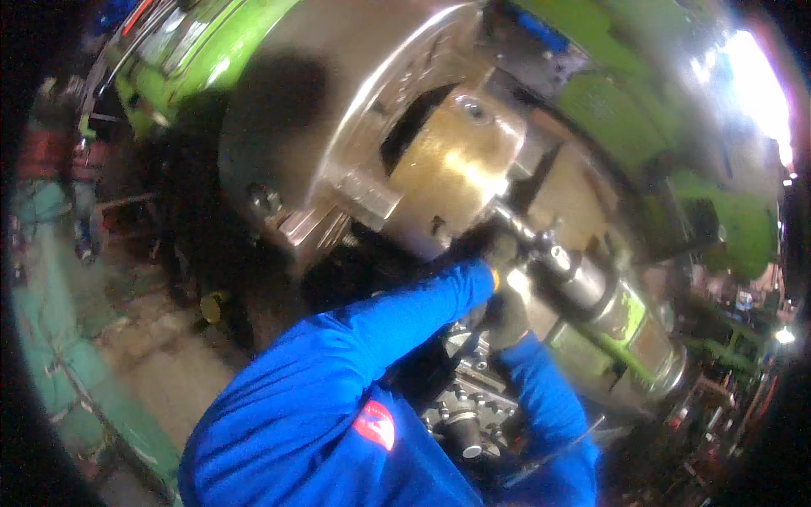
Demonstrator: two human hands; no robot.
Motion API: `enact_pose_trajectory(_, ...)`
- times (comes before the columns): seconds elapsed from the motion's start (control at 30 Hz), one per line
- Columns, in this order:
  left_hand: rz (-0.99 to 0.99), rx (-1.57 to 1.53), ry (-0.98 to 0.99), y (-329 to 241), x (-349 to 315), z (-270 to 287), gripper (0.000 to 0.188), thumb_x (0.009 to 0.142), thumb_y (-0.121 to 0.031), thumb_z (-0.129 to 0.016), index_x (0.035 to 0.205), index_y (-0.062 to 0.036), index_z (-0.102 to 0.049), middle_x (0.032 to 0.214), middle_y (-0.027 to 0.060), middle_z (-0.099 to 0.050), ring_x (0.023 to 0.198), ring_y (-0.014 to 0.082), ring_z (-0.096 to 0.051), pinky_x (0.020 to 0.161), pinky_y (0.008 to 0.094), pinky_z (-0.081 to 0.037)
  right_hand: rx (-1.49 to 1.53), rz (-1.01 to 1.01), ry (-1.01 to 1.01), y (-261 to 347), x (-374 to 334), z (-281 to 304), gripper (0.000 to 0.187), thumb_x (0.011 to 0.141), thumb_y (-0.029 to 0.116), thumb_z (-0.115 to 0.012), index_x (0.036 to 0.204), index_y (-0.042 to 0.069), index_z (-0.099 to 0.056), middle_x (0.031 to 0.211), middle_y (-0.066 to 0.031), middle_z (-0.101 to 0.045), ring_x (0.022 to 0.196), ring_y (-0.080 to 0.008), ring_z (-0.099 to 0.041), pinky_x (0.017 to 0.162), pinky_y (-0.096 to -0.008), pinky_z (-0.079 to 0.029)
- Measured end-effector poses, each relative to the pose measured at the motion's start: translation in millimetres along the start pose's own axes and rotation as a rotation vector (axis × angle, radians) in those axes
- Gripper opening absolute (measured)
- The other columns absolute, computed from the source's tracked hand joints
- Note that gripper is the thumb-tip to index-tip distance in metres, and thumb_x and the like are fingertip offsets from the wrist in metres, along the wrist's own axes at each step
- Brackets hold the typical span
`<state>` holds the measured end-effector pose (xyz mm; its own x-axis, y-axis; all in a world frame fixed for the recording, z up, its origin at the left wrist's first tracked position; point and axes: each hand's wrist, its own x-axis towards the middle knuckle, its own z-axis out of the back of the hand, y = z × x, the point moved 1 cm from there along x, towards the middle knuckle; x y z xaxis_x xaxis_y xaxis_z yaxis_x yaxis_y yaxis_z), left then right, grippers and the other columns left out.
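A brass-coloured, block-like workpiece [456, 160] sits between the jaws of a large steel lathe chuck [279, 127]. Against its right face reaches a slim metal shaft [514, 221] running out of the tailstock quill [587, 286]. My left hand [498, 247], apparently in a dark glove, is just below that shaft, close to the workpiece. Just below it is my right hand [507, 317], in a greyish glove, beside the tailstock quill and above the tool post. Blur and shadow hide the fingers of both hands, so whether they grip anything is unclear.
Below my hands stands the tool post [463, 422] with its bolts and handles. The green-topped tailstock [634, 317] extends to the lower right, ending in a round handwheel [672, 372]. Green machine housing [608, 101] rises behind. A green-painted floor strip [51, 321] runs along the left.
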<state>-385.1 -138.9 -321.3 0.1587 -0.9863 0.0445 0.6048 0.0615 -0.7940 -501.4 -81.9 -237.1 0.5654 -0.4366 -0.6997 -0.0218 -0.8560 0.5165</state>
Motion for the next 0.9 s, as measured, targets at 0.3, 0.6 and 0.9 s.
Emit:
enact_pose_trajectory(0.3,0.065,-0.275,-0.164,20,-27,12,0.025,0.098,-0.021,-0.061,0.113,-0.0025,-0.066,0.113,0.0168,-0.067,0.112,0.0291,-0.063,0.094,0.0390,-0.051,-0.103,0.307,-0.106,-14,40,19,0.025,0.105,0.017,-0.053,0.121,0.001,-0.064,0.105,-0.0120,-0.071,0.095,-0.0215,-0.068,0.085,-0.0355,-0.055)
enact_pose_trajectory(0.6,0.031,-0.321,-0.213,-3,-110,119,0.021,0.100,-0.012,-0.060,0.119,-0.0033,-0.065,0.116,0.0169,-0.069,0.109,0.0310,-0.065,0.097,0.0415,-0.051,0.037,0.091,0.029,-8,35,10,0.014,0.102,0.012,-0.056,0.112,0.007,-0.064,0.092,-0.0056,-0.068,0.080,-0.0164,-0.068,0.067,-0.0329,-0.058)
enact_pose_trajectory(0.9,0.001,-0.248,-0.055,-14,-186,164,0.015,0.099,-0.011,-0.063,0.110,-0.0039,-0.070,0.109,0.0176,-0.068,0.104,0.0355,-0.065,0.094,0.0425,-0.052,-1.435,0.711,0.004,65,-66,4,0.032,0.099,0.024,-0.065,0.127,0.008,-0.065,0.107,-0.0213,-0.069,0.097,-0.0383,-0.069,0.086,-0.0422,-0.057)
